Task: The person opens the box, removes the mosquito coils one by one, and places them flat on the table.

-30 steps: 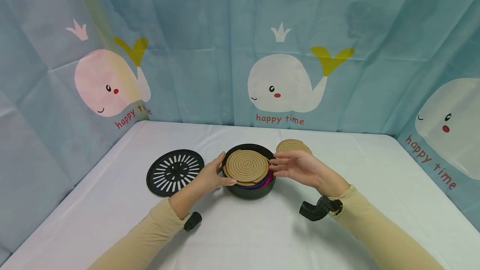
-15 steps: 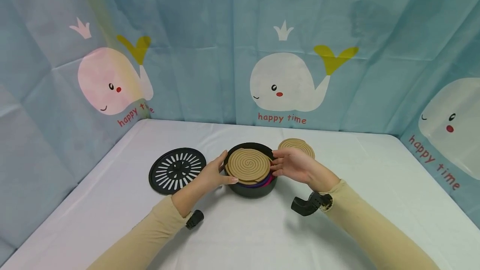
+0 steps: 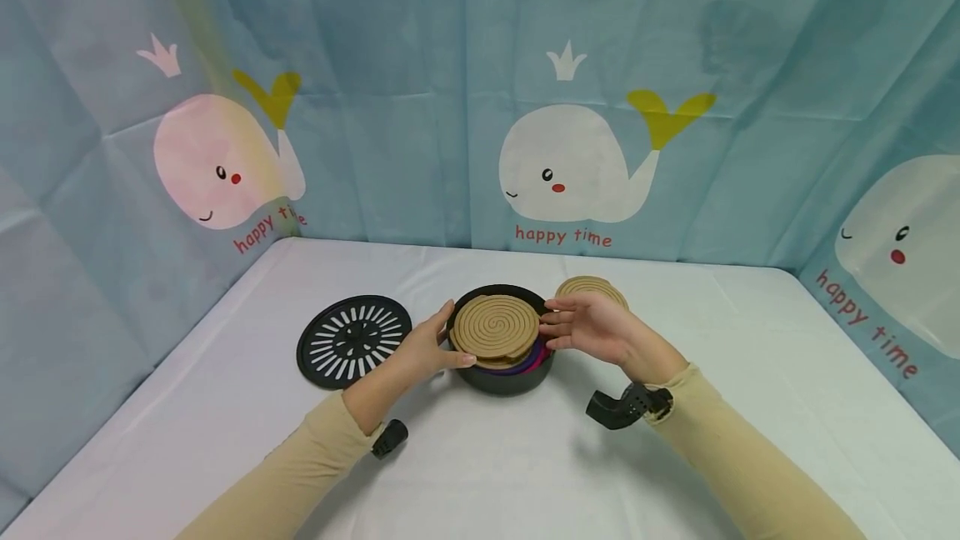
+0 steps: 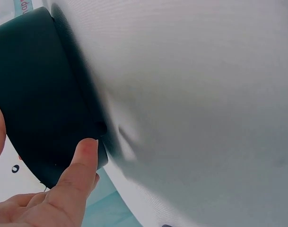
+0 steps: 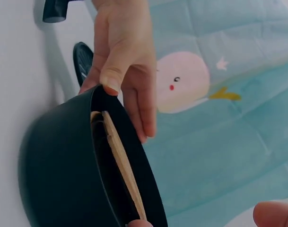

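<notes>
A tan mosquito coil lies in a round black container, on top of at least one more coil. In the right wrist view, the coil's edge tilts inside the rim. My left hand holds the container's left side, its thumb on the rim and the fingers along the outer wall. At the right rim, my right hand has its fingers extended to the coil's edge. One fingertip touches the coil; the thumb stands apart. Purple and magenta material shows beneath.
A black slotted lid lies left of the container, close to my left forearm. Behind my right hand is another tan coil, partly hidden. White cloth covers the table, and a blue whale-print curtain hangs behind.
The top coil has shifted slightly to the back left, showing more of the coil under its front edge. My right hand has come in a little to the left; the left stays at the container.
</notes>
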Demonstrator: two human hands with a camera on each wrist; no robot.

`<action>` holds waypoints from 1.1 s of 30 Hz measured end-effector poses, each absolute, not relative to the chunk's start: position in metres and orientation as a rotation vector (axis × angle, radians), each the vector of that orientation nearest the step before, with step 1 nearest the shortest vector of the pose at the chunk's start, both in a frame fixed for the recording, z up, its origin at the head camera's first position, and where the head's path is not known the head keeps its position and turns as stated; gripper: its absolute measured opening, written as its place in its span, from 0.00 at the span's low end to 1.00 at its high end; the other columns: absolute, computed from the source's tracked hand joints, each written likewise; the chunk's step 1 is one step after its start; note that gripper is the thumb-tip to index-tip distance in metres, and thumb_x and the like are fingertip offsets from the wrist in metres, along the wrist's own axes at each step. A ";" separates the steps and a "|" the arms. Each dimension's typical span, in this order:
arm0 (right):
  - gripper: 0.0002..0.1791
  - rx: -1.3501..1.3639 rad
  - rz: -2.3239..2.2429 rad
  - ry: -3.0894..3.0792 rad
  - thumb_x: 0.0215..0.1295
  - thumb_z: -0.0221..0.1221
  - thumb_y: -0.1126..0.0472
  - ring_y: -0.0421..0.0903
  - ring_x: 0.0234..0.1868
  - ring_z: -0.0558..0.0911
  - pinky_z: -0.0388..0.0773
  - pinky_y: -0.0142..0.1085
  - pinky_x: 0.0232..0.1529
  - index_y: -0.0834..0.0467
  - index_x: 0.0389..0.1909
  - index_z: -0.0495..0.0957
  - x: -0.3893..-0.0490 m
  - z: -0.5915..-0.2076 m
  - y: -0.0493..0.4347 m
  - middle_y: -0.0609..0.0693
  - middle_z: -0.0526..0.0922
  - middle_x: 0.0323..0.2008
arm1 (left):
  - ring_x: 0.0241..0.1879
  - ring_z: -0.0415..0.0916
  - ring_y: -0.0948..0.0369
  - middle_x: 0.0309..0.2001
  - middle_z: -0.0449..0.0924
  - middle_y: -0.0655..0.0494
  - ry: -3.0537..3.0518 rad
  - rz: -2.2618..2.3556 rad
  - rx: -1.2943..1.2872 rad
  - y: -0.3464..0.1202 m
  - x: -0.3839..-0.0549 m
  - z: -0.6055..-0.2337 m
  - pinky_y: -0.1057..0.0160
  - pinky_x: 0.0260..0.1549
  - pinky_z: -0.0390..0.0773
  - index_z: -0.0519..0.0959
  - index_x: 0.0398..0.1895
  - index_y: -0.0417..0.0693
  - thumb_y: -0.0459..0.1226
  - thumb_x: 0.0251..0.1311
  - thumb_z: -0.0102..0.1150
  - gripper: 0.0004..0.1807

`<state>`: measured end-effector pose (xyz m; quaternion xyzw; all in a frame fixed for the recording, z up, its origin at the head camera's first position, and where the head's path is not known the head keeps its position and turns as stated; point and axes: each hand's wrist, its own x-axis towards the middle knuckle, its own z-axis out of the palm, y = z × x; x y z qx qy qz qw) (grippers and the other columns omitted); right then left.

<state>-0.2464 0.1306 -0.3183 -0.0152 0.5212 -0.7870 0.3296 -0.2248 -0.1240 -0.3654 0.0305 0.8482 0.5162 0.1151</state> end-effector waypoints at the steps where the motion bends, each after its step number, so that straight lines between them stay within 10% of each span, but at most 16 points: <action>1: 0.32 -0.046 -2.056 1.358 0.76 0.30 0.64 0.66 0.74 0.36 0.39 0.55 0.72 0.74 0.72 0.30 -0.247 -0.318 0.131 0.72 0.26 0.72 | 0.71 0.53 0.43 0.76 0.46 0.43 2.486 1.514 0.089 -0.124 -0.225 -0.365 0.46 0.67 0.56 0.46 0.77 0.43 0.31 0.52 0.71 0.54; 15: 0.27 0.057 -2.123 1.403 0.76 0.35 0.65 0.57 0.66 0.58 0.61 0.45 0.66 0.74 0.71 0.45 -0.254 -0.330 0.117 0.70 0.46 0.71 | 0.71 0.52 0.42 0.76 0.45 0.42 2.490 1.514 0.123 -0.125 -0.222 -0.366 0.45 0.67 0.56 0.46 0.77 0.40 0.30 0.52 0.71 0.54; 27: 0.10 0.016 -2.004 1.601 0.71 0.49 0.67 0.42 0.33 0.74 0.74 0.34 0.39 0.58 0.30 0.75 -0.265 -0.341 0.097 0.48 0.75 0.29 | 0.70 0.53 0.42 0.76 0.45 0.42 2.504 1.496 0.123 -0.124 -0.224 -0.366 0.46 0.67 0.56 0.46 0.77 0.40 0.30 0.52 0.71 0.54; 33: 0.20 -0.054 -1.988 1.584 0.72 0.42 0.72 0.60 0.57 0.76 0.73 0.52 0.58 0.71 0.63 0.60 -0.261 -0.347 0.086 0.69 0.71 0.56 | 0.71 0.52 0.41 0.75 0.45 0.40 2.503 1.507 0.150 -0.124 -0.224 -0.365 0.46 0.67 0.57 0.46 0.77 0.38 0.29 0.53 0.71 0.53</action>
